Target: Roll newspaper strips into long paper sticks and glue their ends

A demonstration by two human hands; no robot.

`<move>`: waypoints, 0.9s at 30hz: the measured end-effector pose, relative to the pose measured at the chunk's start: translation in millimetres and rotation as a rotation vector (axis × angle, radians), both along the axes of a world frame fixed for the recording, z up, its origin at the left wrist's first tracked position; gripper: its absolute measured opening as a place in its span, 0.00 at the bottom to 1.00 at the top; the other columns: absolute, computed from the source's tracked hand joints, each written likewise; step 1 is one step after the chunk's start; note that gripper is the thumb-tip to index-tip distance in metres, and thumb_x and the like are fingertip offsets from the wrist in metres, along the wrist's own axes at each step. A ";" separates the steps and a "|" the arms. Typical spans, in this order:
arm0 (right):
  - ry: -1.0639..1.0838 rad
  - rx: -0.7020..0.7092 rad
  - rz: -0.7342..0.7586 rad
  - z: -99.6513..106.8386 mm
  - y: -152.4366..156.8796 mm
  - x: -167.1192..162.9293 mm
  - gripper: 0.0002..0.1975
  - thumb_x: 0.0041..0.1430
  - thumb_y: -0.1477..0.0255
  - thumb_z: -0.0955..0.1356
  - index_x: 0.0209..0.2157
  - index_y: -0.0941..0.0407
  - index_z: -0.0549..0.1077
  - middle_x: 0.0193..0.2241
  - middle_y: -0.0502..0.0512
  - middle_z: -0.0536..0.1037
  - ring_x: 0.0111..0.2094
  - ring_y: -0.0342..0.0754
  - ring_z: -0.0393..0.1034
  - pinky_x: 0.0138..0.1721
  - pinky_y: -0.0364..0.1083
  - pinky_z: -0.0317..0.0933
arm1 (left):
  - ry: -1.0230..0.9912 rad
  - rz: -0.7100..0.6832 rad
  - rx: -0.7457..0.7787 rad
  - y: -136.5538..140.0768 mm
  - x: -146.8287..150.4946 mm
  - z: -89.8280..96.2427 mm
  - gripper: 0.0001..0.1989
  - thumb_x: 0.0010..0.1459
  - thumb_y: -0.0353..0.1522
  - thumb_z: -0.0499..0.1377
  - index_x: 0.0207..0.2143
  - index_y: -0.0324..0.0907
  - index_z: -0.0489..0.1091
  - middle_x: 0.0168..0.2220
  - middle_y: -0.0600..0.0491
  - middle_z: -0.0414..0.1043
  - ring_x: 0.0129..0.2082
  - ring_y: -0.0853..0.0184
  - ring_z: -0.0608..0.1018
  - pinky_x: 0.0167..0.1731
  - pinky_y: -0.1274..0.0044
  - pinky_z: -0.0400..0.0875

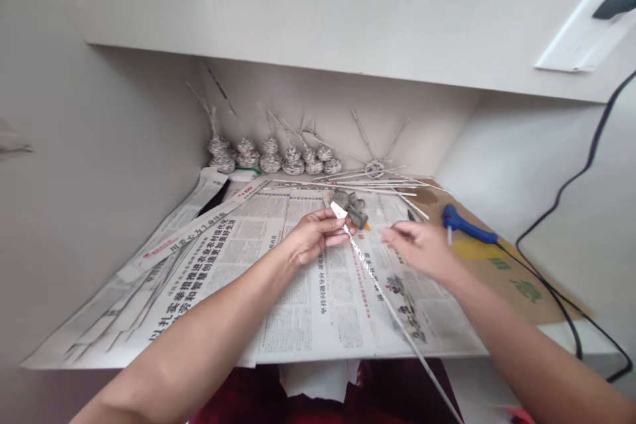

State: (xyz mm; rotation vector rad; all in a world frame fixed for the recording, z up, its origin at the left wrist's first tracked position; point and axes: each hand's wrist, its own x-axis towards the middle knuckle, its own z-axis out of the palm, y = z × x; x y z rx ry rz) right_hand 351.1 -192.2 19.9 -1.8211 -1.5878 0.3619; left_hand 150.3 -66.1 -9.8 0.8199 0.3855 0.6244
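A thin rolled newspaper stick (368, 267) slants across the middle, with a flared white paper end at its top. My left hand (318, 233) pinches it just below that flared end. Its long lower part runs down past the table's front edge. To the right, my right hand (420, 248) is raised apart from the stick, slightly blurred, with thumb and fingers curled together. Whether something small is between those fingertips I cannot make out. Just behind my left hand lies a grey lumpy thing (354, 207) with a bit of orange beside it.
Several woven paper gourds (271, 156) line the back wall, beside a woven base with spread spokes (374, 169). Loose paper sticks (348, 187) lie before them. Newspaper strips (173, 245) are stacked left. A blue glue gun (467, 225) rests on cardboard (507, 271); black cables (561, 199) hang right.
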 end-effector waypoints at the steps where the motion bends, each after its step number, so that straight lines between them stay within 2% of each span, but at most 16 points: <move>1: 0.061 -0.062 0.089 -2.2 6.9 -18.1 0.19 0.54 0.54 0.65 0.27 0.56 0.74 0.21 0.50 0.72 0.23 0.45 0.63 0.25 0.43 0.54 | -0.003 0.010 -0.005 2.1 -0.8 0.4 0.08 0.48 0.23 0.64 0.33 0.34 0.70 0.33 0.47 0.76 0.35 0.62 0.80 0.33 0.78 0.77; 3: 0.113 -0.111 0.169 -6.9 21.8 -45.2 0.19 0.52 0.53 0.66 0.26 0.56 0.73 0.19 0.48 0.69 0.21 0.42 0.60 0.23 0.42 0.52 | -0.007 0.033 -0.017 7.6 -3.3 1.7 0.08 0.48 0.22 0.64 0.33 0.34 0.71 0.34 0.47 0.76 0.34 0.63 0.80 0.31 0.80 0.76; 4: 0.100 -0.089 0.172 -8.9 29.5 -54.2 0.19 0.51 0.53 0.66 0.24 0.56 0.72 0.17 0.46 0.67 0.20 0.41 0.57 0.22 0.41 0.50 | -0.008 0.050 -0.025 10.9 -4.9 2.5 0.08 0.49 0.22 0.63 0.33 0.34 0.71 0.33 0.48 0.75 0.33 0.64 0.80 0.30 0.80 0.76; 6: 0.092 -0.062 0.187 -11.9 44.1 -64.5 0.20 0.52 0.54 0.66 0.21 0.57 0.70 0.15 0.45 0.63 0.19 0.40 0.54 0.21 0.41 0.47 | -0.014 0.095 -0.040 18.2 -8.3 3.7 0.07 0.49 0.21 0.62 0.33 0.34 0.71 0.32 0.49 0.75 0.32 0.65 0.80 0.29 0.80 0.76; 8: 0.169 -0.084 0.211 -14.9 55.9 -68.3 0.20 0.53 0.54 0.65 0.22 0.57 0.71 0.16 0.46 0.64 0.18 0.39 0.55 0.21 0.41 0.48 | -0.027 0.132 -0.049 25.2 -11.3 3.7 0.07 0.50 0.20 0.61 0.33 0.34 0.71 0.31 0.50 0.75 0.31 0.66 0.80 0.29 0.80 0.76; 12: 0.525 -0.231 0.250 -25.0 64.7 -68.1 0.20 0.54 0.53 0.66 0.27 0.58 0.72 0.18 0.47 0.68 0.17 0.39 0.59 0.20 0.41 0.53 | -0.031 0.125 -0.054 32.7 -13.8 0.4 0.06 0.51 0.20 0.60 0.33 0.33 0.71 0.32 0.49 0.74 0.32 0.67 0.80 0.31 0.82 0.76; 18: 1.077 -0.445 0.342 -38.7 57.4 -60.6 0.18 0.52 0.55 0.68 0.27 0.57 0.68 0.17 0.45 0.64 0.15 0.37 0.57 0.15 0.38 0.43 | -0.038 0.034 -0.048 30.6 -13.7 -3.8 0.06 0.52 0.21 0.60 0.34 0.33 0.71 0.33 0.48 0.74 0.36 0.66 0.80 0.35 0.81 0.76; 20: 1.196 -0.503 0.384 -39.1 55.6 -59.5 0.18 0.52 0.55 0.68 0.26 0.57 0.66 0.17 0.44 0.63 0.15 0.37 0.56 0.15 0.38 0.42 | -0.042 0.018 -0.046 29.8 -14.4 -3.3 0.05 0.52 0.21 0.60 0.34 0.33 0.71 0.33 0.48 0.74 0.37 0.66 0.80 0.36 0.81 0.76; 23: 1.188 -0.497 0.409 -37.6 53.9 -61.1 0.18 0.54 0.55 0.67 0.26 0.57 0.65 0.18 0.45 0.64 0.15 0.37 0.57 0.15 0.38 0.44 | -0.034 0.011 -0.039 29.4 -15.5 -2.3 0.04 0.53 0.20 0.59 0.33 0.32 0.71 0.32 0.49 0.74 0.36 0.66 0.80 0.35 0.82 0.76; 27: 0.971 -0.320 0.325 -36.8 52.9 -65.6 0.16 0.53 0.58 0.69 0.28 0.58 0.68 0.20 0.46 0.67 0.17 0.36 0.61 0.15 0.37 0.45 | -0.050 0.062 -0.040 30.4 -15.8 -4.1 0.04 0.54 0.20 0.58 0.32 0.32 0.71 0.31 0.50 0.73 0.35 0.67 0.80 0.33 0.84 0.76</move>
